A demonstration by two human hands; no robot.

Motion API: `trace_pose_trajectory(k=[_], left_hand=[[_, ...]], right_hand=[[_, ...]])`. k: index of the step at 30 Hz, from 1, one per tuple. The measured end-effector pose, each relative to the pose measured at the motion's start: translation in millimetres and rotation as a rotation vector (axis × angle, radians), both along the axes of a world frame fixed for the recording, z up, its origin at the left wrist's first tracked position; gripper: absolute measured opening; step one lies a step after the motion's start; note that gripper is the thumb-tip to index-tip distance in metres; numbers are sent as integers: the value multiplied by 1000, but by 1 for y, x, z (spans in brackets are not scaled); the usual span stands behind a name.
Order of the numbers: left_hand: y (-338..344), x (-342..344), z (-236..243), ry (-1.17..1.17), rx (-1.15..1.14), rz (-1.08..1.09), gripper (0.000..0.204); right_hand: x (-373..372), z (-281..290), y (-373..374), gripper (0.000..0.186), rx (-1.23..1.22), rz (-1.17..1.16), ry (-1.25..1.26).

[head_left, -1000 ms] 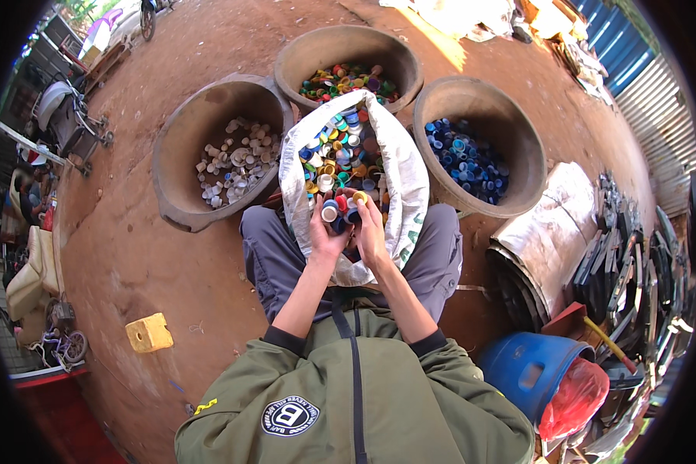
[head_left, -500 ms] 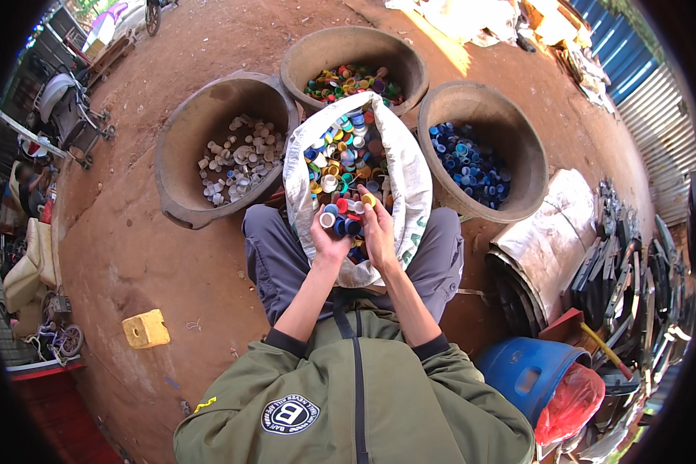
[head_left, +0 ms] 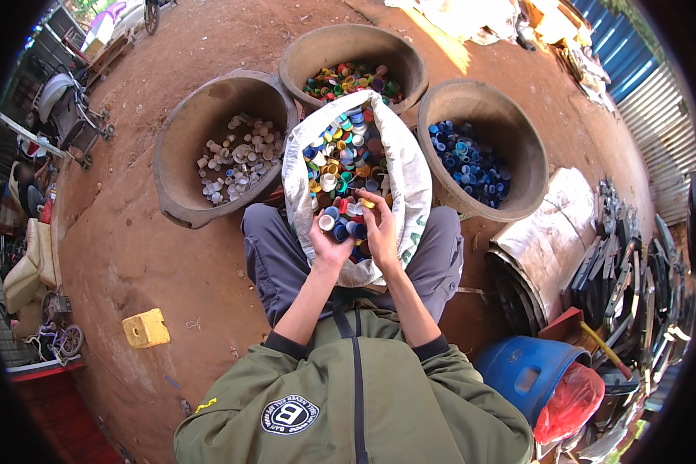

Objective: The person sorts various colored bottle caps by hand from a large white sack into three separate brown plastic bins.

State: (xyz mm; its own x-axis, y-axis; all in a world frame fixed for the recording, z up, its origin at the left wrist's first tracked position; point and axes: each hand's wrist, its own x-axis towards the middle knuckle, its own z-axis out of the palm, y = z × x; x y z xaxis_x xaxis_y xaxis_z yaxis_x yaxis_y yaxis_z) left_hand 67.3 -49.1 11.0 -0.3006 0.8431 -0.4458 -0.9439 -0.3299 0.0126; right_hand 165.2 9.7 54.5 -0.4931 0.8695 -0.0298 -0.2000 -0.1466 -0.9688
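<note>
A white woven sack (head_left: pixel 414 182) full of mixed bottle caps (head_left: pixel 340 158) stands open between my knees. Over its near side, my left hand (head_left: pixel 330 246) is cupped around a handful of bottle caps (head_left: pixel 340 231), blue, white and red. My right hand (head_left: pixel 381 241) is beside it, its fingers bent inward at the handful. At those fingertips is a yellow bottle cap (head_left: pixel 369 203). My fingers partly hide the caps in the left palm.
Three tubs surround the sack: white caps in the left tub (head_left: pixel 170 155), mixed colours in the far tub (head_left: pixel 414 66), blue caps in the right tub (head_left: pixel 530 139). A blue barrel (head_left: pixel 510 375) lies at the near right. A yellow block (head_left: pixel 145 329) sits at left.
My right fingers have bent slightly, and the yellow cap has tilted and dropped a little toward the handful. The left hand stays nearly in place.
</note>
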Motion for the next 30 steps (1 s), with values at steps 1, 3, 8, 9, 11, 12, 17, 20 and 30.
trace_pose_trajectory(k=[1,3,8,9,11,12,17,20,30], left_hand=[[0,1,0,-2,15,-4,46],[-2,1,-2,-15,53,-11,47],[-4,-2,3,-26,81,-17,46],[-4,-3,3,-24,86,-23,45],[-4,-3,3,-19,95,-33,44],[-4,-3,3,-16,93,-29,43],[-5,-2,11,-72,123,-38,43],[-5,-4,8,-93,114,-21,43],[-7,-10,13,9,96,-47,43]], right_hand=[[0,-4,2,32,118,-14,-44],[1,-8,8,31,352,-40,-131],[15,26,11,27,585,48,-374],[17,28,10,27,592,44,-378],[20,31,9,26,517,45,-411],[21,31,10,26,480,46,-427],[20,15,13,25,401,25,-341],[20,9,12,26,240,38,-302],[21,5,13,25,-78,111,-120]])
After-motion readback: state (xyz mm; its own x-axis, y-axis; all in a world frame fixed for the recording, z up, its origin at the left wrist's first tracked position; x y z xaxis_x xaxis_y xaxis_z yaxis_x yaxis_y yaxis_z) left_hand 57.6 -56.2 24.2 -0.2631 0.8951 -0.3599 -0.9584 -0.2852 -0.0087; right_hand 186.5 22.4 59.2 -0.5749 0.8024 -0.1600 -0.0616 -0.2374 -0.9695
